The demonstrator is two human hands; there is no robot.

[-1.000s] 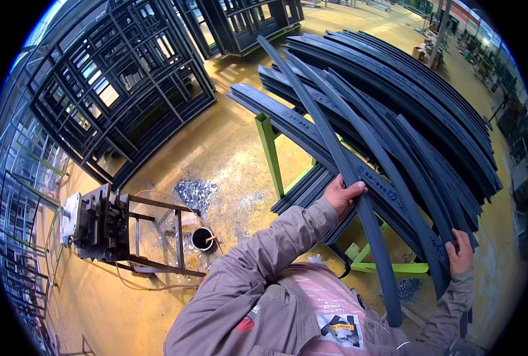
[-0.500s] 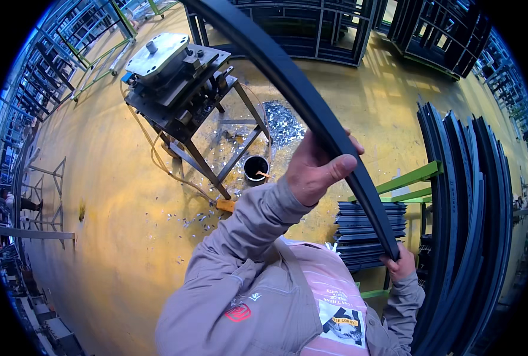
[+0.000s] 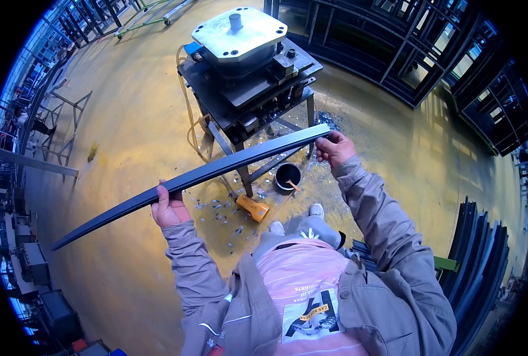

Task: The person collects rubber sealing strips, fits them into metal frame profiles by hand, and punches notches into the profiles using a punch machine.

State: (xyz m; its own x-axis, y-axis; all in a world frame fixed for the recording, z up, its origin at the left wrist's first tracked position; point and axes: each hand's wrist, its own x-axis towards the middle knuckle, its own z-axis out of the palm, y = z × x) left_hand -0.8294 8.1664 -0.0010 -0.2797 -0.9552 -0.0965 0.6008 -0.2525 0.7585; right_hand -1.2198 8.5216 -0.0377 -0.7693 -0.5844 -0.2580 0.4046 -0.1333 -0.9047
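A long dark metal profile [image 3: 234, 161] spans the space in front of me, its right end higher in view and its far left end lower. My left hand [image 3: 170, 206] grips it near the middle, thumb over the top and fingers beneath. Near its right end, my right hand [image 3: 335, 148] pinches the bar between thumb and fingers. Just beyond the bar stands a punch press [image 3: 240, 35] with a silver top plate, on a dark metal stand [image 3: 311, 110]. A yellow foot pedal [image 3: 252, 207] lies on the floor below the stand.
Beside the stand sits a dark bucket [image 3: 288, 177] with an orange handle in it. Small metal scraps [image 3: 216, 216] litter the yellow floor. Stacked dark profiles [image 3: 474, 255] rest on a green rack [image 3: 445, 263] at right. Dark frames [image 3: 388, 47] stand at the back right.
My view has turned toward the press. The profile has swung from a steep slant to nearly crosswise in front of me, with both hands on it, and it has moved away from the profile stack.
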